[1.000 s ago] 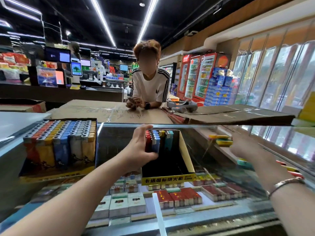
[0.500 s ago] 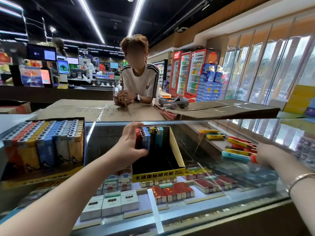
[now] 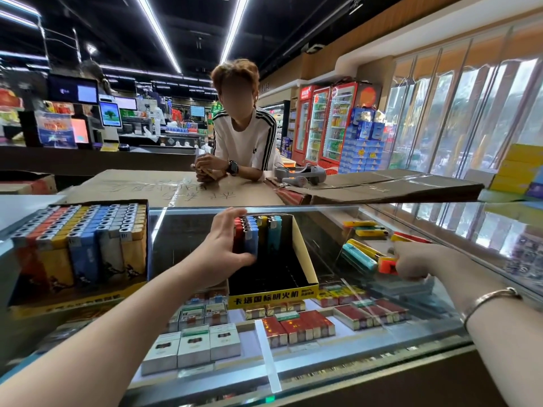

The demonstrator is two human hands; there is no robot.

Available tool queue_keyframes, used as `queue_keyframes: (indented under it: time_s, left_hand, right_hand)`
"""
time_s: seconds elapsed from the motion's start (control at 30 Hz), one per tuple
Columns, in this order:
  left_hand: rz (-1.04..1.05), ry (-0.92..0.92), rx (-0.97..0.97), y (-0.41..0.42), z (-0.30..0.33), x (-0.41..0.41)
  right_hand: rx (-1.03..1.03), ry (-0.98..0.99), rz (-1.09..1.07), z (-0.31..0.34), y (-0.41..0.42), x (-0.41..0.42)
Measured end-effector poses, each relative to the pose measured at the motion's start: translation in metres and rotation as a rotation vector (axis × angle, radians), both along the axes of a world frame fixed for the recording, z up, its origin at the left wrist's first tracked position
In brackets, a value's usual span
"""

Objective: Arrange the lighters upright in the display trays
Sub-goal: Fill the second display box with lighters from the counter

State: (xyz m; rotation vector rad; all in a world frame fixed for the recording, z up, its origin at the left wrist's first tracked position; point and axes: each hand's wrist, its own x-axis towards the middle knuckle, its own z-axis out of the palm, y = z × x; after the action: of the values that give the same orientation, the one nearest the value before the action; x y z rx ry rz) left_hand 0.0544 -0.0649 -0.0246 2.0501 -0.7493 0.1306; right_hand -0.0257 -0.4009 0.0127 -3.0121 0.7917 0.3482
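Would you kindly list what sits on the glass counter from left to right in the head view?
Full tray → left hand → half-filled tray → loose lighters → right hand.

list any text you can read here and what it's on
"卡通国标明火机": yellow front strip of the black tray that the left hand steadies.
Small print at that strip's right end: too small to read.
Handwriting on the cardboard: upside down, smeared, not readable.
Red fridge header: blurred.
Full tray front strip: blurred.
Cigarette packs under the glass: too small.
The right hand holds an orange lighter; no print visible.
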Motion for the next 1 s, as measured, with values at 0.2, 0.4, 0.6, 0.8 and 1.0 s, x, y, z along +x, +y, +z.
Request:
queue_keyframes:
  time_s: [0.2, 0.4, 0.6, 0.8, 1.0]
  left_hand:
    - [-0.021, 0.027, 0.001, 0.001, 0.000, 0.001]
    - [-0.011, 0.024, 0.018, 0.001, 0.002, 0.001]
    - [-0.017, 0.017, 0.023, 0.001, 0.003, -0.001]
    - [-0.034, 0.025, 0.024, 0.003, 0.003, -0.001]
    - [-0.038, 0.048, 0.137, 0.009, 0.012, -0.004]
  right_hand:
    - [-0.004, -0.021, 0.080, -0.004, 0.010, 0.006]
    - [0.011, -0.292, 0.060, -0.011, 0.013, 0.011]
    - [0.186, -0.524, 0.010, -0.005, 0.041, 0.023]
    - [0.035, -0.340, 0.007, -0.014, 0.075, 0.040]
    - [0.215, -0.174, 0.115, -0.002, 0.097, 0.054]
